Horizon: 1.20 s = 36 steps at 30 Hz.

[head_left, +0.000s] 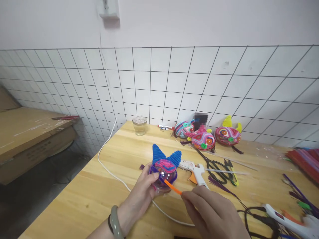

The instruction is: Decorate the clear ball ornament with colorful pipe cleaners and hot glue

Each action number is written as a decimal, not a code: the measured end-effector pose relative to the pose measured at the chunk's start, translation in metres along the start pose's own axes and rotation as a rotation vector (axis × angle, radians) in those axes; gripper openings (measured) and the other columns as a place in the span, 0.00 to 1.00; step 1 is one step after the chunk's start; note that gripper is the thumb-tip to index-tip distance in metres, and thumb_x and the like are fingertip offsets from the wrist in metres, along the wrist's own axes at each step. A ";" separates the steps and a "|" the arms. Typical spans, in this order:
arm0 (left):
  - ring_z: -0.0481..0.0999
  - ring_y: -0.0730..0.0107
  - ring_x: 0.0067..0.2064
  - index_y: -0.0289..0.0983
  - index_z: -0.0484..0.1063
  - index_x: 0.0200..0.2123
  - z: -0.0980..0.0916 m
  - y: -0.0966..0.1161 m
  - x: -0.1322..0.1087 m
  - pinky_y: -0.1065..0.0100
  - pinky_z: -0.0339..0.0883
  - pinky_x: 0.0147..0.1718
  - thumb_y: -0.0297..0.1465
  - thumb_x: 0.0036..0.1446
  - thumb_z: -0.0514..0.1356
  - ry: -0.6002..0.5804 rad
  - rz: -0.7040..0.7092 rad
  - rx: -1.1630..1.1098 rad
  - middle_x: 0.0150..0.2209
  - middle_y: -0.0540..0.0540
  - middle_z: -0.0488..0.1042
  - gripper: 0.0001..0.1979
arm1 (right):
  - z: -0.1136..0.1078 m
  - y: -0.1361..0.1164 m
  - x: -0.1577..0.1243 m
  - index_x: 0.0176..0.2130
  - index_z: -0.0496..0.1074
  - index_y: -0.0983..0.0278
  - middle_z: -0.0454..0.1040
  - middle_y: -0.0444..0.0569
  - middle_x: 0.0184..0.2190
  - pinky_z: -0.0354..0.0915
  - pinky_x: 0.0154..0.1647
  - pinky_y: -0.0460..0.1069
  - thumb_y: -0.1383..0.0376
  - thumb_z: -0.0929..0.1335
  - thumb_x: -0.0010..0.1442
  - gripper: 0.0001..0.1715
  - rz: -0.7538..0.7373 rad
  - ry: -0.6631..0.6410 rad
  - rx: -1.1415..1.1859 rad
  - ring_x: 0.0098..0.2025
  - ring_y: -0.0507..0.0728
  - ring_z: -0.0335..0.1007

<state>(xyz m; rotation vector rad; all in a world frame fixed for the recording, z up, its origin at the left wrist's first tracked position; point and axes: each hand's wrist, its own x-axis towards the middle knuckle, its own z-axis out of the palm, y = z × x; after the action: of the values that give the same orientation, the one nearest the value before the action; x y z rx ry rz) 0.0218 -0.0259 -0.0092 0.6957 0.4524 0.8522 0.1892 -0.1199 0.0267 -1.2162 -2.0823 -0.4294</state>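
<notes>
One cat-eared ornament, its clear, shiny body partly covered in purple and pink cord, was held over the table in the left hand, thumb across its front. Judged light and rigid, slick where bare, perhaps brittle under a hard squeeze; best grip, the rounded sides. Two blue ears, cord-wound, likely bendable and poor as handles. One orange strip, pinched at its near end by the right hand, its far end at the ornament's front; whether it touched could not be told. Probably pliant but springy, best taken close to the working end. Also on the table, to the right: one white glue gun, one pair of black scissors.
</notes>
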 end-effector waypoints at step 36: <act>0.77 0.59 0.40 0.38 0.72 0.43 0.007 -0.005 -0.001 0.62 0.72 0.36 0.34 0.45 0.70 0.130 -0.013 0.120 0.42 0.40 0.78 0.21 | 0.014 -0.006 -0.004 0.41 0.72 0.72 0.67 0.43 0.16 0.53 0.15 0.48 0.73 0.57 0.66 0.16 -0.135 0.018 -0.189 0.16 0.51 0.61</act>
<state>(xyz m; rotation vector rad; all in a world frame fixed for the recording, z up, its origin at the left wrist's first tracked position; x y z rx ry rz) 0.0285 -0.0313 -0.0082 0.7490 0.6280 0.8667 0.1801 -0.1168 0.0139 -1.1764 -2.1539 -0.7110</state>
